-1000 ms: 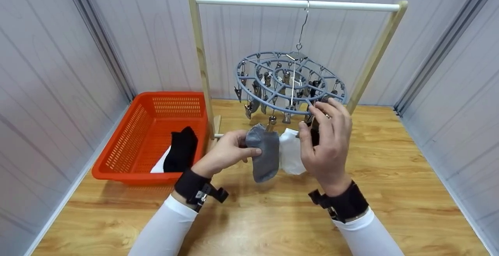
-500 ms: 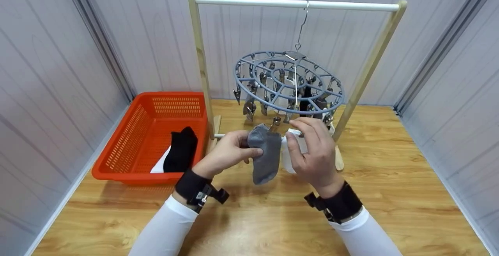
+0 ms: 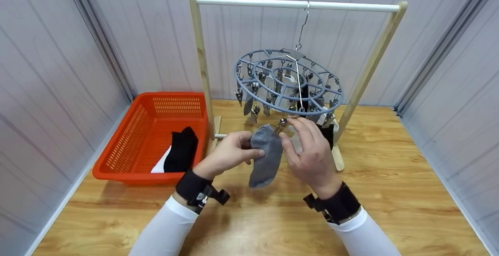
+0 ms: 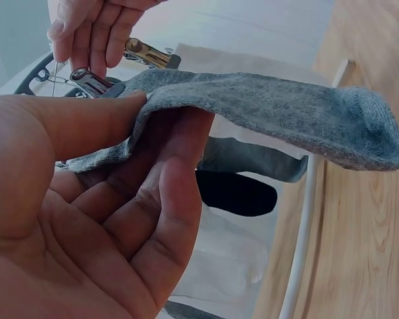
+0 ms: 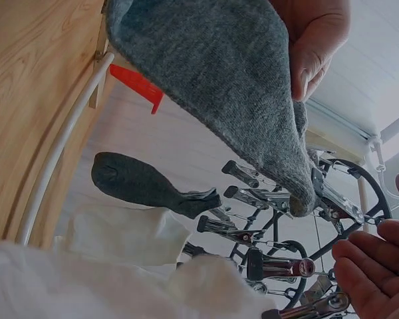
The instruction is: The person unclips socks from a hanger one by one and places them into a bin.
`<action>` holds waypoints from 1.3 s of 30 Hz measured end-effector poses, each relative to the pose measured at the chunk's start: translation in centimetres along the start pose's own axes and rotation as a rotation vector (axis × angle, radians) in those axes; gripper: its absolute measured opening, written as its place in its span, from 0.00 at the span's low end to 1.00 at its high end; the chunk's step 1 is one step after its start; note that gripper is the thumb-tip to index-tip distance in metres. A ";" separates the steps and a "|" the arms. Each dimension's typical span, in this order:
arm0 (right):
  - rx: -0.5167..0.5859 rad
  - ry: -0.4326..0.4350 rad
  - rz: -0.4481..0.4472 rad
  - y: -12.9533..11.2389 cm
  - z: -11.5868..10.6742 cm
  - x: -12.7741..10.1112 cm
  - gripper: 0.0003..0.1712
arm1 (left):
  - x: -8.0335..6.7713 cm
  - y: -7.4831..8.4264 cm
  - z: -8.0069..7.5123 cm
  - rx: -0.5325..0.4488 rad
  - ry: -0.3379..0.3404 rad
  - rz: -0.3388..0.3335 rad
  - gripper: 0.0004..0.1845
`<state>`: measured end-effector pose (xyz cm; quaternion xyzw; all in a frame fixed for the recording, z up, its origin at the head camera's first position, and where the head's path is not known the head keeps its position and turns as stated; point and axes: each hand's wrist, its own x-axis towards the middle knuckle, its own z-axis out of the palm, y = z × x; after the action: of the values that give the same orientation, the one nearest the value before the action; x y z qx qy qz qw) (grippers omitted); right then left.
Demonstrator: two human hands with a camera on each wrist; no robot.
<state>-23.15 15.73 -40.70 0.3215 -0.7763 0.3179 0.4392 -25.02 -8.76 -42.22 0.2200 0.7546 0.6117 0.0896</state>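
Note:
My left hand [image 3: 230,152] pinches a grey sock [image 3: 267,162] between thumb and fingers near its cuff, and the toe hangs down. A metal clip [image 3: 281,124] hangs from the round blue-grey drying hanger [image 3: 269,103]; in the right wrist view the same clip [image 5: 340,201] appears to bite the sock's edge. Close beside that clip is my right hand [image 3: 310,152], its thumb and fingers apart. The left wrist view shows the right hand's fingers [image 4: 105,40] loosely bent above the clip [image 4: 90,81], not clearly touching it.
A wooden stand with a white rail [image 3: 249,1] carries the hanger. Several clips and other socks hang from it, among them a black sock [image 3: 327,134]. An orange basket [image 3: 117,154] at left holds a black sock [image 3: 181,152] and something white.
My right hand has moved left from the hanger's right rim to beside the clip at the grey sock. The hanger has turned slightly. My left hand has barely moved.

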 end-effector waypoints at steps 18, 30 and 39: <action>-0.078 -0.018 -0.038 -0.2 0.1 -0.1 0.24 | -0.3 0.5 0.1 0.042 -0.072 0.022 0.09; -0.050 -0.048 -0.010 -0.3 0.3 -0.1 0.25 | -0.4 0.9 0.3 0.060 -0.114 0.040 0.11; 0.153 -0.144 0.215 -0.6 0.2 -0.1 0.32 | -0.4 0.9 0.6 0.051 -0.141 0.076 0.11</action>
<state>-22.70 15.21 -40.77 0.2910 -0.8092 0.3975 0.3202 -24.19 -8.30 -41.54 0.2933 0.7528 0.5783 0.1134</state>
